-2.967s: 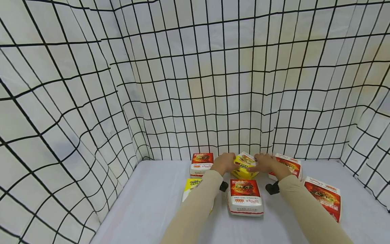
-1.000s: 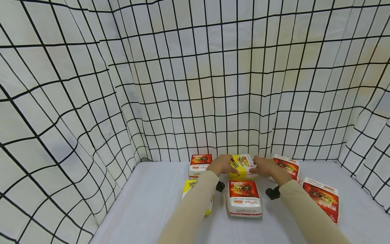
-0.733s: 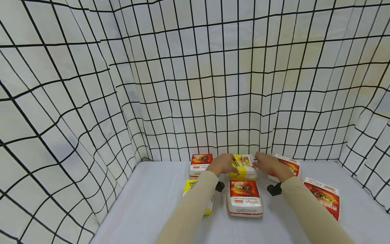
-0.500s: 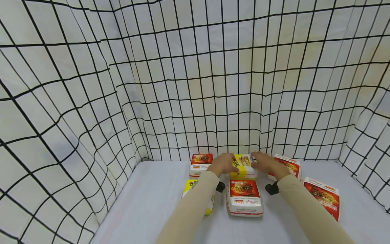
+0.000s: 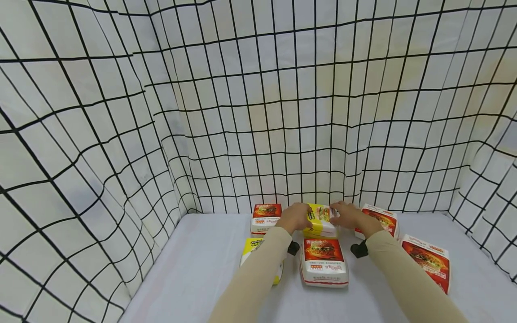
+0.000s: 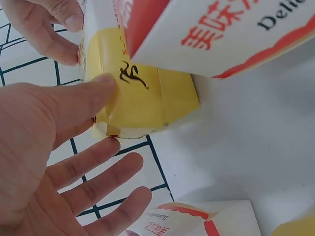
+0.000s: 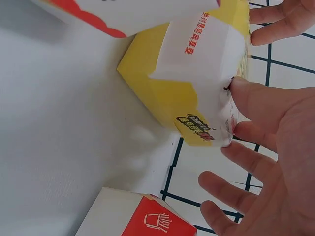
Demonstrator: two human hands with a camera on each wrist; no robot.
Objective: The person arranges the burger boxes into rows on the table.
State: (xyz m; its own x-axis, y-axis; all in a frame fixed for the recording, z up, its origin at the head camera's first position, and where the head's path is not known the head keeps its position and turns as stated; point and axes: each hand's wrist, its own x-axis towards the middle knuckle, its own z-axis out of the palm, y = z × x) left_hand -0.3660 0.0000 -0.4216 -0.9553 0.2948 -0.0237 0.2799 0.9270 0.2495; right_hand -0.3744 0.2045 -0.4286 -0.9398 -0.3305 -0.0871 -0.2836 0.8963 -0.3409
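A yellow-and-white burger box (image 5: 321, 229) stands in the back row, behind a red-and-white burger box (image 5: 324, 269). My left hand (image 5: 294, 217) pinches its left side. In the left wrist view the thumb lies on the yellow face (image 6: 140, 98), the index finger reaches behind, and the other fingers are spread. On the opposite side my right hand (image 5: 348, 215) pinches the same box at its upper right corner. The right wrist view shows that thumb and index finger at the corner of the box (image 7: 172, 98), the remaining fingers spread apart.
A red burger box (image 5: 266, 220) sits at back left, another red burger box (image 5: 381, 219) at back right. Farther right lies a red burger box (image 5: 430, 260). The left forearm partly covers a yellow burger box (image 5: 251, 247). Black netting (image 5: 299, 157) over white cloth walls the table (image 5: 181, 269).
The yellow box, earlier tilted with a corner toward me, has come down and turned nearly square. My right hand came off its side, then moved left onto its corner; the box has since turned slightly.
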